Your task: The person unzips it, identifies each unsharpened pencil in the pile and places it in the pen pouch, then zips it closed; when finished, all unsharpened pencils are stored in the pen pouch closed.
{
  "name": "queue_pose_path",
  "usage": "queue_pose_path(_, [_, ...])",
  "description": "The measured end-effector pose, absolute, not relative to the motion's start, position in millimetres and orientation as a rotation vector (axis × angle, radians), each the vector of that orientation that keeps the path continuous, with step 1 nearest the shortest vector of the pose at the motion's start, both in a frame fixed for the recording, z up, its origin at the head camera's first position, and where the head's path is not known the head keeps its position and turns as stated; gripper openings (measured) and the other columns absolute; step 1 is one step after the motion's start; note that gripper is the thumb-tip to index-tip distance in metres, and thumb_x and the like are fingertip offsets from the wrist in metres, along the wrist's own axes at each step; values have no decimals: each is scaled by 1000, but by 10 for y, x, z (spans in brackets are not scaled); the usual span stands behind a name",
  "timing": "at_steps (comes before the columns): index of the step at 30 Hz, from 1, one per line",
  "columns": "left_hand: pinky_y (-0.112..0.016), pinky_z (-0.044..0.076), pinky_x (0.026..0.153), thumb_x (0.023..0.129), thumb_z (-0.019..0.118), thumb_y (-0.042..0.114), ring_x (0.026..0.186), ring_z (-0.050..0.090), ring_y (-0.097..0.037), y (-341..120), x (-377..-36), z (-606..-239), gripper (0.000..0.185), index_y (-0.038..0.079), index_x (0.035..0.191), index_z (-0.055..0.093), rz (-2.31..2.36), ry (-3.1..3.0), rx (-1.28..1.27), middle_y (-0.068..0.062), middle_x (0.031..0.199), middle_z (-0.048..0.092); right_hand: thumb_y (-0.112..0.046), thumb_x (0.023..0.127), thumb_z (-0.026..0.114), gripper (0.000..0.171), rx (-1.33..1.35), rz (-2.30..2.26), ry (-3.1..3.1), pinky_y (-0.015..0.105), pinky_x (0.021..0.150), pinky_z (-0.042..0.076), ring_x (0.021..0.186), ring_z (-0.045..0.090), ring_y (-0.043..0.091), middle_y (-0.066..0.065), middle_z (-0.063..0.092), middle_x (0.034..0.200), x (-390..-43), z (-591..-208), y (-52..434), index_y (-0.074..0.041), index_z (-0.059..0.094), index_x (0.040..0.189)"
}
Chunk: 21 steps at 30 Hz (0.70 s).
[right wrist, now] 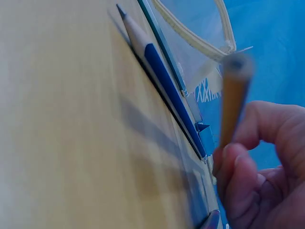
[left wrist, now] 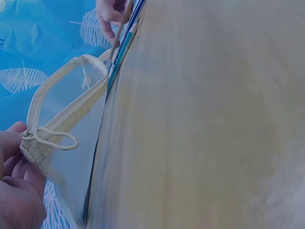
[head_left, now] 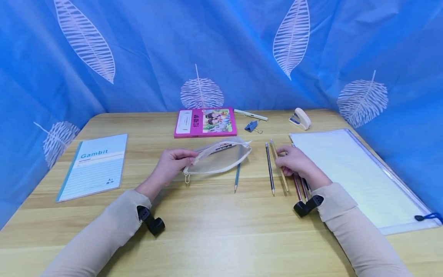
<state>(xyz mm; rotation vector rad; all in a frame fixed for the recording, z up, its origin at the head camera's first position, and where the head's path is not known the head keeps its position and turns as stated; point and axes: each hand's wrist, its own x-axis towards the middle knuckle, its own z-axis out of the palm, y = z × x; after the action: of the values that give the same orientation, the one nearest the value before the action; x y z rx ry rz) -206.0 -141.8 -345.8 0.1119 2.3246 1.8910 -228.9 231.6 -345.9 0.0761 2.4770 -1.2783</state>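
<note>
My left hand (head_left: pixel 173 163) grips the zip end of a translucent pouch (head_left: pixel 221 159) with a cream zipper, whose mouth gapes. A looped zip pull (left wrist: pixel 59 138) hangs beside the fingers in the left wrist view. Something dark and printed shows within or behind the clear pouch; I cannot tell which. My right hand (head_left: pixel 294 159) pinches a tan wooden pencil (right wrist: pixel 233 105), its blunt end towards the right wrist camera. Left of it lies a dark blue pencil (head_left: pixel 270 169). A teal pencil (head_left: pixel 237 177) sticks out from under the pouch. Dark red and black pencils (head_left: pixel 297 187) lie partly hidden below my right hand.
A Gambit notebook (head_left: pixel 93 165) lies at left. Towards the back are a pink book (head_left: pixel 205 122), a pale green pen (head_left: pixel 250 114), a blue binder clip (head_left: pixel 252 125) and a stapler (head_left: pixel 300 118). A large white zip folder (head_left: pixel 356 177) covers the table's right side.
</note>
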Motion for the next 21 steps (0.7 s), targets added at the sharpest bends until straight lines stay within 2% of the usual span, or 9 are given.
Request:
queue_pose_path(3, [-19,48,59,87,59,0,73,59,-11,-1417,-2056,-3450,25,-3,111,64,1892,2318,110,-18,113,63,-1,72,48,68,101,-1445,2396,22,43,42,44,46,9,-1,49,56,-2267,-3448,2311,5,32,138])
queue_pose_path(8, [-19,49,61,87,59,0,74,59,-10,-1415,-2054,-3446,25,-4,111,64,1887,2321,110,-19,115,62,2,77,45,62,115,-1779,2208,18,44,45,45,50,5,-4,52,56,-2203,-3440,2242,10,26,135])
queue_pose_path(11, [-19,49,60,87,59,1,74,58,-10,-1417,-2047,-3446,25,-3,111,64,1887,2325,111,-19,115,62,4,79,44,48,105,-1927,2127,16,44,46,45,52,5,-4,54,56,-2172,-3445,2145,11,29,124])
queue_pose_path(16, [-19,49,60,87,59,1,73,58,-10,-1418,-2035,-3445,25,-2,111,64,1886,2329,103,-18,113,63,6,81,42,20,94,-2094,2021,16,45,46,46,54,5,-2,56,58,-2127,-3446,1931,0,36,99])
queue_pose_path(21, [-19,49,60,87,58,2,74,58,-11,-1409,-2040,-3443,25,0,111,65,1874,2327,88,-16,113,63,7,83,43,15,159,-2240,1889,17,47,47,48,55,6,-1,59,60,-2052,-3435,1711,-5,37,90])
